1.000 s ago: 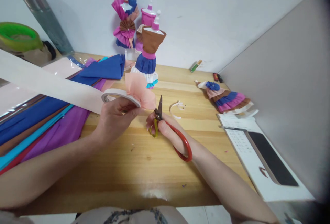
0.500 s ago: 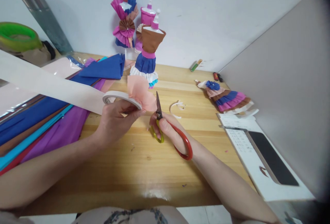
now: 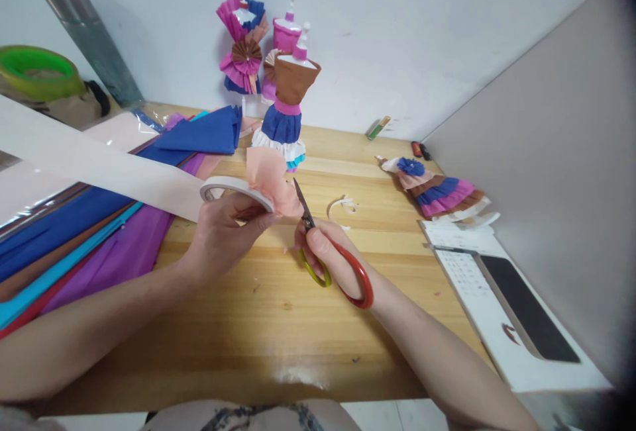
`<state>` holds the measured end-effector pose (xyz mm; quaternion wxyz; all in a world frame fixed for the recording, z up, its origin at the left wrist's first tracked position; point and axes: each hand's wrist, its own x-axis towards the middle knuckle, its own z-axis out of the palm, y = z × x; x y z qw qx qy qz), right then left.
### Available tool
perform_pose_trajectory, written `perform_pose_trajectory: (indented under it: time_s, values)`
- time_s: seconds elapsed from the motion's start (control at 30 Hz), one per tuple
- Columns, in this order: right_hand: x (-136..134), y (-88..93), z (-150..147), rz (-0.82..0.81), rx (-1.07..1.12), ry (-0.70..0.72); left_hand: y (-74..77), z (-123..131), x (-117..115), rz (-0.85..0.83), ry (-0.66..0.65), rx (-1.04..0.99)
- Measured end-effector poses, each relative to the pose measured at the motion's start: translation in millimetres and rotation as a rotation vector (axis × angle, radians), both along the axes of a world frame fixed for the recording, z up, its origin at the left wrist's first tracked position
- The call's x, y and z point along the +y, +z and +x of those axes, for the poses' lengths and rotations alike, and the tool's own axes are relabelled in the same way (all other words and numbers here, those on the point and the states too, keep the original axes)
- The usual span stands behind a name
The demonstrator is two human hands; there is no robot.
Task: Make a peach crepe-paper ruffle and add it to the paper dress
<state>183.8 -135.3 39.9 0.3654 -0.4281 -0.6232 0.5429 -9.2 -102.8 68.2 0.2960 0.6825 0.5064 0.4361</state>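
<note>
My left hand is closed on a white tape roll and a gathered piece of pale pink crepe paper, held above the wooden table. My right hand grips scissors with one red and one yellow-green handle. The blades point up and left, their tips at the lower right edge of the pink paper. A long white strip runs from the tape roll off to the left.
Sheets of blue, purple, brown and teal crepe paper lie at the left. Three small mannequins in paper dresses stand at the back, another dressed one lies at the right. A phone rests on white sheets at the right edge.
The scissors have tilted from nearly upright to leaning left, and their tips have moved in to the pink paper's edge. My left hand has barely moved.
</note>
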Motion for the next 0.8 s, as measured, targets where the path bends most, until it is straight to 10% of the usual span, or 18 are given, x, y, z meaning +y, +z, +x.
perform_pose_trajectory:
  time_s: [0.8]
  values:
    - [3.6, 7.3, 1.2, 0.029, 0.025, 0.006, -7.7, -5.0, 13.2, -0.119, -0.163, -0.307]
